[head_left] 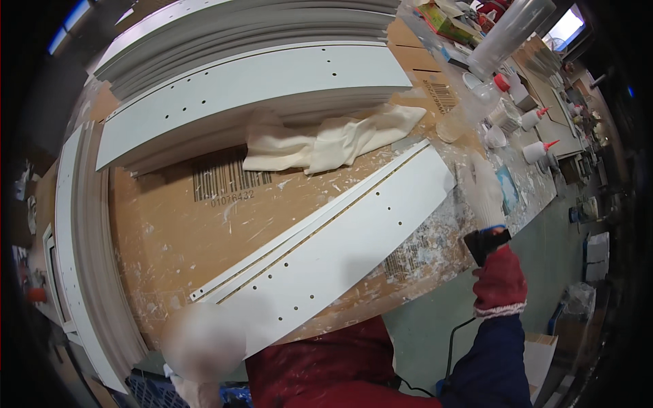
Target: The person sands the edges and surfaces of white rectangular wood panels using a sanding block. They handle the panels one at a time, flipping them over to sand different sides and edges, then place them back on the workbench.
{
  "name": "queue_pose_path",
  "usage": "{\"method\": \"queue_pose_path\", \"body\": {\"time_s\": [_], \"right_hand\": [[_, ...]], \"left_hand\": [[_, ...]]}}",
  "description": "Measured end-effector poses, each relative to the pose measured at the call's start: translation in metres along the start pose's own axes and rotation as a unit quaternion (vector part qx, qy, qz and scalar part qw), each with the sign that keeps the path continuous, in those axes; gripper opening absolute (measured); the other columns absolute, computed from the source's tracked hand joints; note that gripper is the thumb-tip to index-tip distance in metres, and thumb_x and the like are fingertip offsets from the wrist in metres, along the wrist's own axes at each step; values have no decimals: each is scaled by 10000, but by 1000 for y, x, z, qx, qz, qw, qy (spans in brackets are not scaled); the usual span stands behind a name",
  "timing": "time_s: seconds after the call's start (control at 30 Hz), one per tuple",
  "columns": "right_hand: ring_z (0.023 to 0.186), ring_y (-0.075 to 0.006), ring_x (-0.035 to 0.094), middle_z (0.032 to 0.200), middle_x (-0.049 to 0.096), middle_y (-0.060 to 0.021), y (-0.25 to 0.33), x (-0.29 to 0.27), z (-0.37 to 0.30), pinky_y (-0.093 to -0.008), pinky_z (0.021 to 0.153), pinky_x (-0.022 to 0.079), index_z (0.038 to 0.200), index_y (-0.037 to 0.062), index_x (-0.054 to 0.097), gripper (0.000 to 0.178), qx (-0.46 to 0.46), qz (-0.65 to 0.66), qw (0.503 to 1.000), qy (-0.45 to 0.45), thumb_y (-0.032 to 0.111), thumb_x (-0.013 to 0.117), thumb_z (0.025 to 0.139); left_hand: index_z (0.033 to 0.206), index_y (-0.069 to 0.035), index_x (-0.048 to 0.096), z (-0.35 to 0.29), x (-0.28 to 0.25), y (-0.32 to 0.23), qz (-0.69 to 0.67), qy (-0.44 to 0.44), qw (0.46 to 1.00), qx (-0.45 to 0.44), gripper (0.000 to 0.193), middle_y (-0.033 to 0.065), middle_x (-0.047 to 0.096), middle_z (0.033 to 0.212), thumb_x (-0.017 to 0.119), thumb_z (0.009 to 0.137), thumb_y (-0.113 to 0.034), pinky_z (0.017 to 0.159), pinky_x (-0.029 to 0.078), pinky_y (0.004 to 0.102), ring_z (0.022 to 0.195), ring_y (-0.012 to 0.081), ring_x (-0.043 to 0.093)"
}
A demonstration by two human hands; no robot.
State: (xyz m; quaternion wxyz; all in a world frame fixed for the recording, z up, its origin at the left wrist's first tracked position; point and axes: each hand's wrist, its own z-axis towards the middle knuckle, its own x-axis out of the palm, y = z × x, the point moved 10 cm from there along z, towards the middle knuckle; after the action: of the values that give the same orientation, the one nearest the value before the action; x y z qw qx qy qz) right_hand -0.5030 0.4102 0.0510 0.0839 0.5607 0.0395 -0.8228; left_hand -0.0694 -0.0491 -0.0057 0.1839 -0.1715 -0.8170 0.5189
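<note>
A long white panel (340, 238) with small drilled holes and a groove lies slantwise across the cardboard-covered table, its near end over the front edge. A second grooved panel (235, 277) shows as a strip along its far side. My left hand (204, 343), badly blurred, is at the near left end and covers that corner; its fingers cannot be made out. My right hand (484, 190), in a white glove, is beside the panel's far right end, fingers stretched out and apparently holding nothing. A black device (486, 243) is strapped at that wrist, above a red knitted cuff.
Stacked white panels (252, 78) stand at the back, with another stack (85, 238) on the left. A crumpled cream cloth (333, 141) lies before the back stack. Glue bottles with red tips (537, 151), a clear jar with a red cap (491, 88) and cups line the right side.
</note>
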Motion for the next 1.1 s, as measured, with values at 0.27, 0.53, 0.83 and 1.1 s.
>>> {"method": "queue_pose_path", "body": {"time_s": [0.27, 0.53, 0.83, 1.1], "right_hand": [[946, -309, 642, 1143, 613, -152, 292, -88, -167, -340, 790, 542, 1138, 20, 613, 441, -348, 491, 782, 164, 129, 747, 733], [916, -315, 642, 1179, 587, -156, 300, -70, -203, -356, 747, 544, 1169, 16, 599, 527, -267, 591, 725, 232, 158, 743, 682], [996, -274, 631, 1096, 627, -169, 269, -44, -206, -348, 856, 508, 1164, 0, 596, 392, -164, 577, 755, 265, 53, 644, 779], [699, -103, 545, 958, 627, -100, 132, 0, -164, -254, 644, 495, 1310, -57, 468, 368, 224, 740, 626, 105, 34, 455, 954]], "left_hand": [[1362, -12, 421, -49, 175, 23, 239, 427, 864, 115, 520, 191, 559, 1255, 590, 880, -110, 857, 507, 396, 1078, 317, 592], [1338, -32, 444, -57, 167, 35, 381, 424, 794, 210, 628, 174, 541, 1275, 628, 741, 25, 911, 475, 384, 1132, 374, 546], [1323, 2, 450, -65, 183, 67, 410, 526, 736, 118, 540, 169, 569, 1222, 665, 870, -198, 897, 467, 354, 1081, 317, 586], [1355, 47, 391, -48, 225, -15, 519, 370, 654, 408, 794, 289, 428, 1353, 742, 766, -353, 1068, 343, 489, 1286, 446, 401]]}}
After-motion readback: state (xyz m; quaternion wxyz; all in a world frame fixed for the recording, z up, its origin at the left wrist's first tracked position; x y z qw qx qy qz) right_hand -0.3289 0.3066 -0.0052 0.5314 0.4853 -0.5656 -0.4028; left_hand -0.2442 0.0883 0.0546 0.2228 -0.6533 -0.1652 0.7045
